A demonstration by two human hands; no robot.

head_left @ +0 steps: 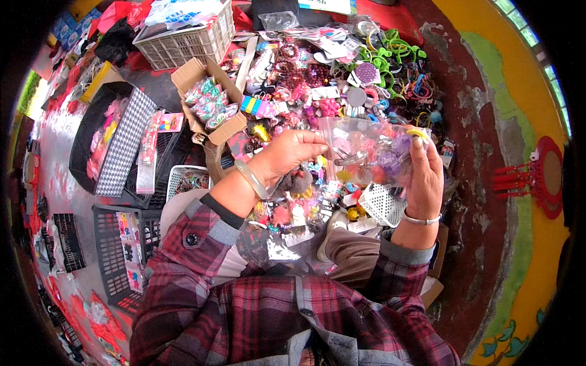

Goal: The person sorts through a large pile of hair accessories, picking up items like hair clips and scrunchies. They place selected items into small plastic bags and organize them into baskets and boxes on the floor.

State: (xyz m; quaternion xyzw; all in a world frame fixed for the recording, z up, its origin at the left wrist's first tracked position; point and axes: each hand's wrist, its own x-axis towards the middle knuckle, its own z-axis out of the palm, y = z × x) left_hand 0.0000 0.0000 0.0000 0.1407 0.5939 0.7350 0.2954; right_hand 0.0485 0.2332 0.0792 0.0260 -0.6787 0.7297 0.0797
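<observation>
**Clear bag held up by both hands, partly filled, over a large loose heap**

Taking the bag as the dial's centre and going left to right: at nine o'clock stands a houndstooth box with pink and yellow pieces inside. Nearer, between nine and ten, a cardboard box holds small wrapped packets.

The left hand, at nine, has thumb and fingers pinched together on the left edge of the clear bag. The bag hangs above the loose accessories, with purple, pink and metallic pieces in it; so some bagging looks done, though I cannot tell whether its mouth is sealed.

Green hoops lie loose at twelve, and a white basket sits at six. Much of the heap appears unsorted.

At four, the right hand is closed on the bag's right end, its thumb by a yellow piece, inside or outside unclear.
</observation>
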